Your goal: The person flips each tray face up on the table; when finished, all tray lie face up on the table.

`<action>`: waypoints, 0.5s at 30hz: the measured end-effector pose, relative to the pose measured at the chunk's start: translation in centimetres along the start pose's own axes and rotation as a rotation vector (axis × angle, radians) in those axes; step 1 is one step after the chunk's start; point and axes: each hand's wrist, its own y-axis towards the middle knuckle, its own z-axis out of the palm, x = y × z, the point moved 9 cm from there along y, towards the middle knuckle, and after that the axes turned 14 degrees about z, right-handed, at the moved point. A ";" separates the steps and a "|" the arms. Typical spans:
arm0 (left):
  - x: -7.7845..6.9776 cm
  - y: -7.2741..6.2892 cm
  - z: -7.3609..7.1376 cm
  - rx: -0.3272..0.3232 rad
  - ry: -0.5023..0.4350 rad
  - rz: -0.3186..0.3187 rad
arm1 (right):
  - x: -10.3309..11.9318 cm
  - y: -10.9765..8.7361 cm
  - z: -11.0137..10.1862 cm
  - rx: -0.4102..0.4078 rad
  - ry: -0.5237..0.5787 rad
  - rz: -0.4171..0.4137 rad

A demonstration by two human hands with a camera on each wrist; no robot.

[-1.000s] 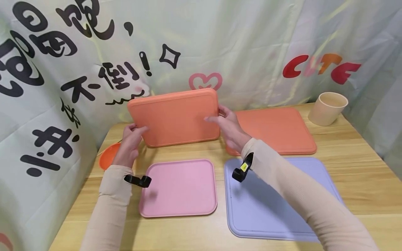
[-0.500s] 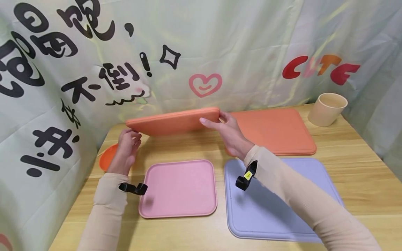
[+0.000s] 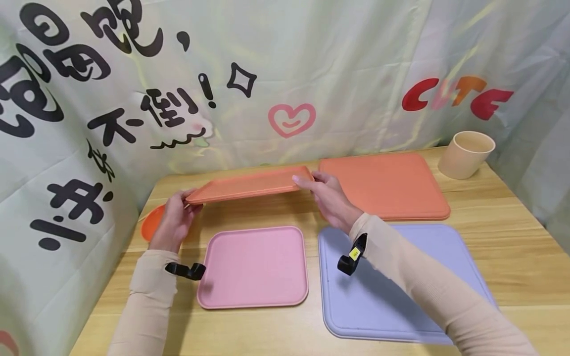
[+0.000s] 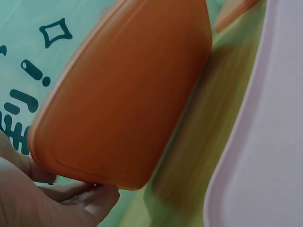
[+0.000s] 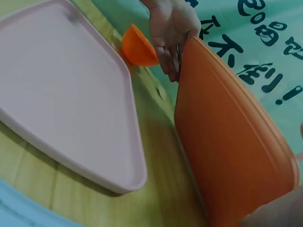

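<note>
A shallow orange tray point(image 3: 249, 184) is held above the back left of the wooden table, its hollow side up in the head view. My left hand point(image 3: 178, 217) grips its left end, with fingers at the edge in the left wrist view. On the right end, my right hand point(image 3: 331, 200) pinches the tray, thumb on top. The tray's orange underside point(image 4: 128, 94) fills much of the left wrist view. Just in front of it a pink tray point(image 3: 254, 267) lies on the table. Only part of my right hand point(image 5: 279, 210) shows in the right wrist view.
A second flat orange piece point(image 3: 383, 183) lies at the back right, behind a blue tray-like board point(image 3: 392, 287). A beige cup point(image 3: 465, 154) stands in the far right corner. An orange bowl point(image 3: 153, 222) sits partly behind my left hand. Cloth walls point(image 3: 347, 74) enclose the table.
The orange tray has swung from nearly upright, underside toward me, to almost level with its hollow side up. Both hands have kept hold and turned with it, and the tray is lower.
</note>
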 end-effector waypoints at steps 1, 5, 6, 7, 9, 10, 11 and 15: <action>0.2 0.1 0.0 0.010 0.016 -0.005 | -0.3 0.1 -0.1 0.004 0.014 0.009; 0.8 0.7 0.1 0.045 0.103 -0.013 | -1.4 0.8 -0.7 -0.014 0.014 0.051; 0.9 0.9 0.1 0.055 0.128 -0.009 | -1.6 1.0 -0.9 -0.025 -0.001 0.061; 1.1 1.0 0.1 0.067 0.153 -0.004 | -1.9 1.1 -1.1 -0.042 -0.019 0.072; 1.3 1.2 0.2 0.082 0.203 0.008 | -2.3 1.4 -1.4 -0.059 -0.048 0.083; 1.4 1.3 0.2 0.089 0.225 0.018 | -2.5 1.6 -1.5 -0.065 -0.059 0.090; 1.5 1.4 0.3 0.094 0.252 0.026 | -2.7 1.7 -1.6 -0.072 -0.068 0.096; 1.8 1.6 0.2 0.100 0.406 0.050 | -3.4 2.2 -1.7 -0.076 -0.096 0.101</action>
